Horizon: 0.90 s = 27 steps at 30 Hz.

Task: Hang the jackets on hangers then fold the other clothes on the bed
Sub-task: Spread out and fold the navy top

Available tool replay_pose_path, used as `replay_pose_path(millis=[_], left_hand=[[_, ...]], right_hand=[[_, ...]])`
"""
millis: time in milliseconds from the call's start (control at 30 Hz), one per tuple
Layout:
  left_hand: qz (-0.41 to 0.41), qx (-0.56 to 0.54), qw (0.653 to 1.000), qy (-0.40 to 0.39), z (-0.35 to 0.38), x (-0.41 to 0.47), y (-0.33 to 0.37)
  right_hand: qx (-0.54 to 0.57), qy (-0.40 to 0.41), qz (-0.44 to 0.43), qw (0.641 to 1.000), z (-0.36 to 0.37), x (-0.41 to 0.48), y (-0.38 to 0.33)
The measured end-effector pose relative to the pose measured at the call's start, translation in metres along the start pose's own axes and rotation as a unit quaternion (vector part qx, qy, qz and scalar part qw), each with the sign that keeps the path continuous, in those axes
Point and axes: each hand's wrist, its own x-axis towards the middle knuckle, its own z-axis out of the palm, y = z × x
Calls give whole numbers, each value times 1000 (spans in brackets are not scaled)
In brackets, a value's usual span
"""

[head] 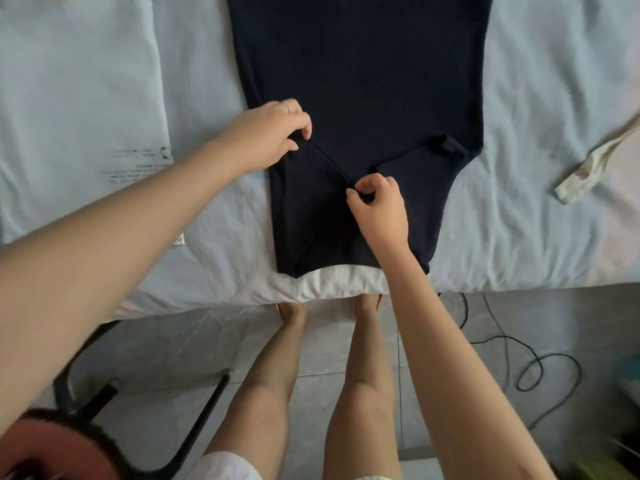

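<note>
A dark navy garment lies flat on the bed, its near end reaching the mattress edge in front of me. A thin navy strap runs diagonally across its lower part. My left hand pinches the strap's far left end. My right hand pinches its near right end. A second strap or loop bunches at the garment's right side.
A white folded cloth with printed text lies on the bed's left. A pale crumpled small cloth lies at the right. Black cables loop on the tiled floor. A black chair with a red seat stands at lower left.
</note>
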Motion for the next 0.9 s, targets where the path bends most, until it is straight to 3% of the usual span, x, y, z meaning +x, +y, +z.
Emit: replay_pose_path(millis=[133,300,500,633,700,767,833,900], left_hand=[[9,-16,1000,-25,-8,10,-5],[-1,-118,992,-50,-11,19,-1],[-38,-107,993,-46,-3,24,-1],[-60,-112,992,10,6,22,2],[-38,-72,995,61,13,16,7],[29,72,988,137,21,6,11],[85,151,962,212,29,-8,17],[146,168,952,208,43,-24,20]], right_hand=[[-82,-23,-10,996,6,10,-13],[-21,-36,13,999,2,21,-15],[28,-52,35,998,-7,20,-8],[8,-22,33,999,-4,21,-6],[-13,13,48,999,3,17,-6],[-48,63,40,996,9,10,-9],[-103,115,-27,988,19,4,-10],[-170,145,-122,967,28,-1,-7]])
